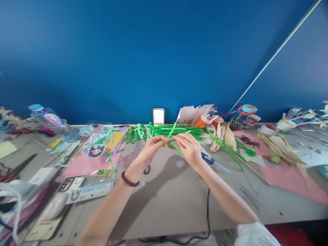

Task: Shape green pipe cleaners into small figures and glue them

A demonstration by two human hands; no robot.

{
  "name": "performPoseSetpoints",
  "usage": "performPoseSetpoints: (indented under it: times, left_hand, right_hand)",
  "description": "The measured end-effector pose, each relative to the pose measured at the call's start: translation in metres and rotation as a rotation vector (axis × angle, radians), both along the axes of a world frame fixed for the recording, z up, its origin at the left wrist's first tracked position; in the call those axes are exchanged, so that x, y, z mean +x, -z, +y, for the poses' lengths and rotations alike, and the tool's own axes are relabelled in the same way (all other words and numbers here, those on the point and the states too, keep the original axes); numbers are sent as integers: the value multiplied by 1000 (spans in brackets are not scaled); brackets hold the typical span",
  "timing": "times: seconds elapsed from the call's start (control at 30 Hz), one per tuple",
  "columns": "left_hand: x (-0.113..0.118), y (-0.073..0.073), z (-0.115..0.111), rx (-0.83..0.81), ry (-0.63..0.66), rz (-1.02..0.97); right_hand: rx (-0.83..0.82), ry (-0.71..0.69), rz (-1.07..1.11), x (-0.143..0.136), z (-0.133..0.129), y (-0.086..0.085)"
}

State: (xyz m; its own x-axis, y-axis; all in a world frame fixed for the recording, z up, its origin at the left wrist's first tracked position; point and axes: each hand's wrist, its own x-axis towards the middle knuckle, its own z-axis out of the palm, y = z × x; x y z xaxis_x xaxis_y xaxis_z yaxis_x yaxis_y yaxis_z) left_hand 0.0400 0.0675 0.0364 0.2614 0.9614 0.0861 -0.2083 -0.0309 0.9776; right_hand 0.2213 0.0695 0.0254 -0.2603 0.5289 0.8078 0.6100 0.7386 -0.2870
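Between my two hands, above the middle of the table, is a bent green pipe cleaner with ends sticking up and down. My left hand, a dark red bead bracelet on its wrist, pinches it from the left. My right hand grips it from the other side, thumb and forefinger together. Just behind lies a bundle of straight green pipe cleaners. Left of that bundle sit several twisted green pipe cleaner pieces. A propped phone with a lit screen leans against the blue wall.
On the left are a plastic bottle, a clear bag over pink paper, scissors and a computer mouse. To the right are dried husks, a glue gun, paper cups and a wooden stick.
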Motion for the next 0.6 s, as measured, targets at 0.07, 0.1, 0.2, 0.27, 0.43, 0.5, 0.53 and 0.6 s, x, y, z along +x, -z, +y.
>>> performPoseSetpoints:
  times: [0.07,0.1,0.2,0.27,0.43,0.5,0.53,0.6]
  left_hand:
    - [0,-1,0,-2,12,6]
    - [0,-1,0,-4,13,9]
    - [0,0,0,-7,19,8]
    - [1,1,0,6,48,-19]
    - [6,0,-5,14,149,-158]
    - [8,-2,-6,-20,167,-225]
    - [9,-3,-7,-40,167,-259]
    - [11,-4,-7,-87,156,-314]
  right_hand:
    - [2,-4,17,0,0,-1]
    - [4,-4,27,0,0,-1]
    - [8,-11,49,-1,1,-3]
    - [-3,-24,63,-1,1,-2]
    - [-55,-54,100,-5,0,0]
    - [-81,-58,91,-7,0,0]
    - [-94,-62,80,-7,0,0]
    - [-119,-71,49,-8,0,-1]
